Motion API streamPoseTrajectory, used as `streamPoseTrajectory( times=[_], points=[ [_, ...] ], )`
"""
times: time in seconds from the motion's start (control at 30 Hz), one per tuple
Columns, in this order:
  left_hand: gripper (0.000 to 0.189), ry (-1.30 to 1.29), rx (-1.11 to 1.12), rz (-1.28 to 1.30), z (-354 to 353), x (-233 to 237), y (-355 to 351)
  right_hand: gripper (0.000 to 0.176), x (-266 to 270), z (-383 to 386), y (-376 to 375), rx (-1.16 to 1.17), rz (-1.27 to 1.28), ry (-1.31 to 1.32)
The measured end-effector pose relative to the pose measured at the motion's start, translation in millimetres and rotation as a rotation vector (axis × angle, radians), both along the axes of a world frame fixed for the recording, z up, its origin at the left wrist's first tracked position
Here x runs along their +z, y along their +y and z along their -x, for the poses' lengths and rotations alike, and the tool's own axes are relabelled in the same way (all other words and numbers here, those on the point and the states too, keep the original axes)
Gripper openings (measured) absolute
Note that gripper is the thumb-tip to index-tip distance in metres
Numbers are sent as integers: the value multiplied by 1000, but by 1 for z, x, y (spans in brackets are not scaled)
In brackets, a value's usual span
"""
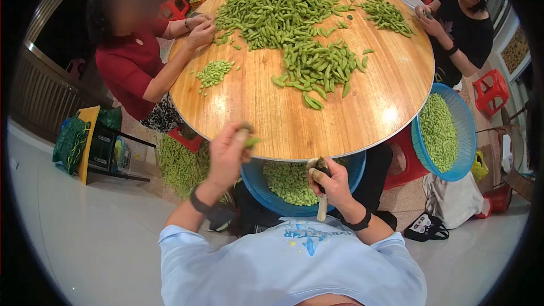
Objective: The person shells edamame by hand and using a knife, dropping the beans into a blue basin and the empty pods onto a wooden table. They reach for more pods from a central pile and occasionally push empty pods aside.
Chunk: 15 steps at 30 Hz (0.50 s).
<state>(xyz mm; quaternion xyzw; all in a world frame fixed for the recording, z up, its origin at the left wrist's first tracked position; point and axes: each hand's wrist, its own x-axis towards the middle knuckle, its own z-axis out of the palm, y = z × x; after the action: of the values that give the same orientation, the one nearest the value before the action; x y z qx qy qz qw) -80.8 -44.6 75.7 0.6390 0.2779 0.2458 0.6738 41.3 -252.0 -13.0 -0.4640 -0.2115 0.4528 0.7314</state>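
My left hand [226, 156] is raised at the table's near edge, somewhat blurred, its fingers closed around a green bean pod [252, 143]. To its right, my right hand [334, 182] grips a small tool with a pale handle [322, 208] pointing down; its working end is hidden among dark-looking fingertips. Below and between the hands, a blue basin [249, 184] holds shelled green beans [289, 184]. On the round wooden table [243, 96] lies a large heap of green pods [272, 8], with a smaller spread of pods [317, 62] nearer me.
A co-worker in red [127, 65] handles pods at the left, beside a small pile of shelled beans [214, 72]. Another person in black [467, 22] sits at the right. A blue basket [467, 136] of beans rests near a red stool [405, 161]. Pods or husks [181, 164] cover the floor at left.
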Motion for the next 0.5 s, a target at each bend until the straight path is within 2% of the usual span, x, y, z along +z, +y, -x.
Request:
streamPoseTrajectory(
  times=[0.03,0.1,0.13,0.17,0.3,0.33,0.4,0.47,0.5],
  points=[
    [15,-133,-96,13,-9,-7,-16,8,5,-2,4,9,-16,44],
    [16,-205,-98,4,-28,-24,-47,9,14,1,11,17,-37,85],
    [16,-232,-179,-18,-35,-28,-57,11,20,4,14,-11,-14,174],
    [18,-213,-237,212,-34,-27,-72,13,23,5,17,-36,8,259],
    [17,-188,-220,176,-41,-41,-96,26,3,9,20,-113,-67,303],
    [17,-193,-224,95,-42,-46,-94,26,1,12,20,-109,-68,302],
    [17,-196,-228,5,-42,-55,-86,29,-4,20,20,-146,-30,86],
    [17,-169,-303,-505,-39,-61,-81,25,-13,25,26,-206,-22,21],
    [18,-162,-322,-323,-38,-57,-81,22,-14,27,27,-245,-27,29]
  ],
)
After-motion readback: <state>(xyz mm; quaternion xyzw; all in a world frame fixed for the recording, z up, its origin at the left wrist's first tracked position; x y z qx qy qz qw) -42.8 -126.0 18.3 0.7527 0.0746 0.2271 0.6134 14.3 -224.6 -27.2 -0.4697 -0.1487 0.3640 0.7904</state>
